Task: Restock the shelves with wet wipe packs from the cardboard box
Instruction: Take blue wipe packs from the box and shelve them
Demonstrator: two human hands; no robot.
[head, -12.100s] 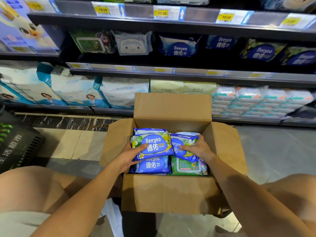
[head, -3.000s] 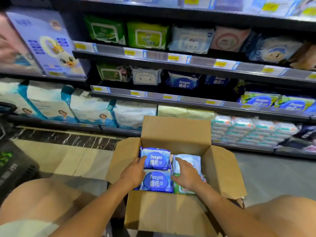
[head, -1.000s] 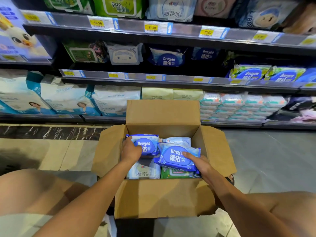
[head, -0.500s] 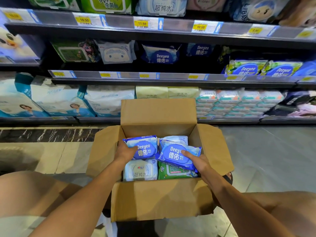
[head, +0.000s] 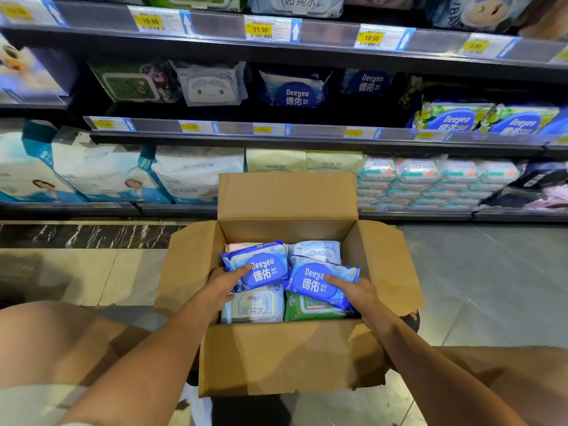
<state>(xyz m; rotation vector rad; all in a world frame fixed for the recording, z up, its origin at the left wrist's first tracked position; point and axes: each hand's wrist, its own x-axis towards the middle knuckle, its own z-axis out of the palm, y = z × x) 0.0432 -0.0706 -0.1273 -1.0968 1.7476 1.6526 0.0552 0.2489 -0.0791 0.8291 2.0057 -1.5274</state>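
Inside the box (head: pixel 285 358), left hand (head: pixel 222 287) grips left pack (head: pixel 267 272). Right hand (head: pixel 353 293) grips right pack (head: pixel 310 284), likely to shelve both.

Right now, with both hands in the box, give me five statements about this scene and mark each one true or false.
1. The left hand grips the left Deeyeo pack, and the right hand grips the right Deeyeo pack. True.
2. The flaps are taped shut. False: the cardboard box is open, with its flaps folded out.
3. A green pack lies in the box, partly covered by the right Deeyeo pack. True.
4. Both held packs already sit among the shelved stock. False: both are over the box, not on the shelf.
5. A price tag on the upper rail reads 11.50. True.
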